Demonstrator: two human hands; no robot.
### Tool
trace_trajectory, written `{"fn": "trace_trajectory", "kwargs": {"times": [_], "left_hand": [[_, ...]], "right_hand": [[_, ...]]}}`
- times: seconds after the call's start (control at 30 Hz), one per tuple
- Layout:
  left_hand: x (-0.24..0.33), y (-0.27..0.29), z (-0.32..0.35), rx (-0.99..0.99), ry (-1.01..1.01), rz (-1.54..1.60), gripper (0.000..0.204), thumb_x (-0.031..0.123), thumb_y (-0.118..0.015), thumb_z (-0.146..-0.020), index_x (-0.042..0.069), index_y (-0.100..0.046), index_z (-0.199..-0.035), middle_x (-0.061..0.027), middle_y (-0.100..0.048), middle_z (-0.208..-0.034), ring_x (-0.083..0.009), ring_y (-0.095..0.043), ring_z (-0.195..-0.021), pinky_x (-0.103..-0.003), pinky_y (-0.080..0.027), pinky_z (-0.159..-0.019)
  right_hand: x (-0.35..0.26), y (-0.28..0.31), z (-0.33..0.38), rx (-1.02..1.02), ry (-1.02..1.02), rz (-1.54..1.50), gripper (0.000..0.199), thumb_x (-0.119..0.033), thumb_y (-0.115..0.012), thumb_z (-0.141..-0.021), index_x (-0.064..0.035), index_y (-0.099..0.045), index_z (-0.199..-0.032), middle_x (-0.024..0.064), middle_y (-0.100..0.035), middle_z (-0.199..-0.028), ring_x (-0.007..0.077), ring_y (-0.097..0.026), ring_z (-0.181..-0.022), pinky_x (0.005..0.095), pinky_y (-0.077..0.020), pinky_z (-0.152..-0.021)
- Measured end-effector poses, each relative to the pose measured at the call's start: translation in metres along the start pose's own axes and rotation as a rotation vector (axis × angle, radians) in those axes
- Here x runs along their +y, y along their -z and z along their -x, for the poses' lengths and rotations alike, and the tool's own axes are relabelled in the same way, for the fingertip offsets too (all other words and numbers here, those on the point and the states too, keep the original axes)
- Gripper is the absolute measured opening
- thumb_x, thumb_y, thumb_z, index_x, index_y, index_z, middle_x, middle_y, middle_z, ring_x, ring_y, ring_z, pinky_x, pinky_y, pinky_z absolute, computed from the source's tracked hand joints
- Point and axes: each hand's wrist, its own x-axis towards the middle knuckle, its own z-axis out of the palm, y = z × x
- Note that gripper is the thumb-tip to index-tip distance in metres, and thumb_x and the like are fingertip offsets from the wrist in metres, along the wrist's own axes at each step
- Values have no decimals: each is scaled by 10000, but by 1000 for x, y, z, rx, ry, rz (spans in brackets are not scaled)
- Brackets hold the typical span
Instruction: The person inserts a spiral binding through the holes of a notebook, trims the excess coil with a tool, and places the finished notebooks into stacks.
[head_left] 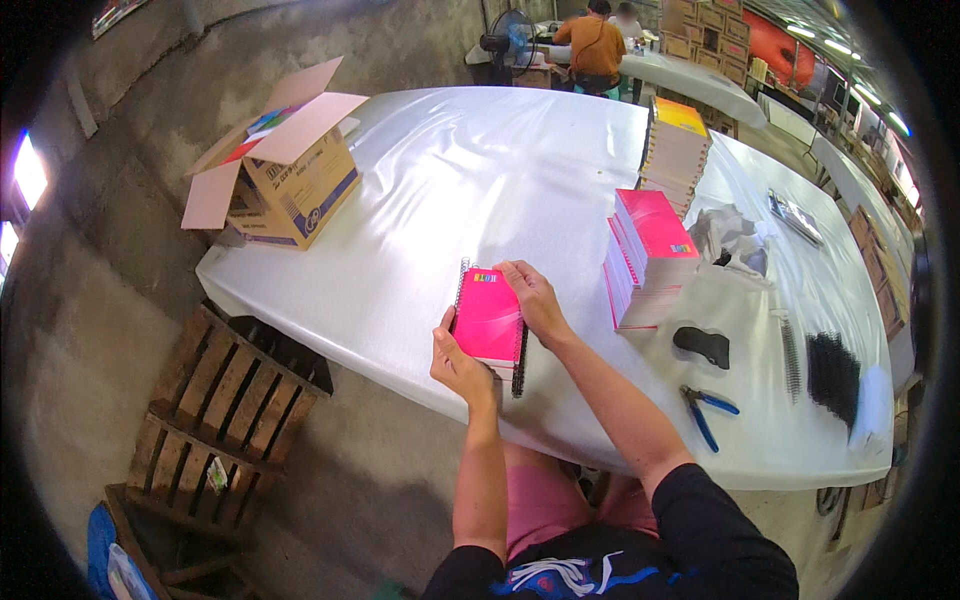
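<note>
A pink-covered notebook [490, 318] is held over the near part of the table, between my two hands. Black coil binding [518, 378] runs along its right side and sticks out past the lower corner; another dark coil end [464, 268] shows at its upper left. My left hand [463, 362] grips the lower left side, thumb along the edge. Around the upper right corner close the fingers of my right hand [533, 298]. To the right stands a tall stack of pink notebooks [655, 245], with yellow-topped notebooks [680, 150] behind it.
An open cardboard box [300, 190] with colourful items sits at the table's left. Blue-handled pliers [708, 412], a black object [703, 346] and a pile of black coils [832, 375] lie at right. A wooden crate [215, 420] stands on the floor. People [592, 50] sit far back.
</note>
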Motion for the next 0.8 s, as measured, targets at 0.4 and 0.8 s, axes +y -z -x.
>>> {"fn": "trace_trajectory", "kwargs": {"times": [0.4,0.8], "left_hand": [[24,40,-9,221,-327,-124,482,368,-331,-996,-32,-479,-1222,-133,-465,-1304,-247,-429,-1225,-406,-323,-1042],[85,-80,91,-650,-242,-56,395,163,-602,-861,-45,-515,-1186,-158,-513,-1175,-286,-513,-1105,-384,-428,-910]], "right_hand": [[-134,128,33,814,646,1224,664,-404,-685,-760,-92,-472,-1306,153,-468,-1294,338,-430,-1215,480,-357,-982],[-112,266,18,520,79,1054,448,-403,-779,-671,-7,-702,-866,119,-669,-725,195,-635,-641,321,-480,-622]]}}
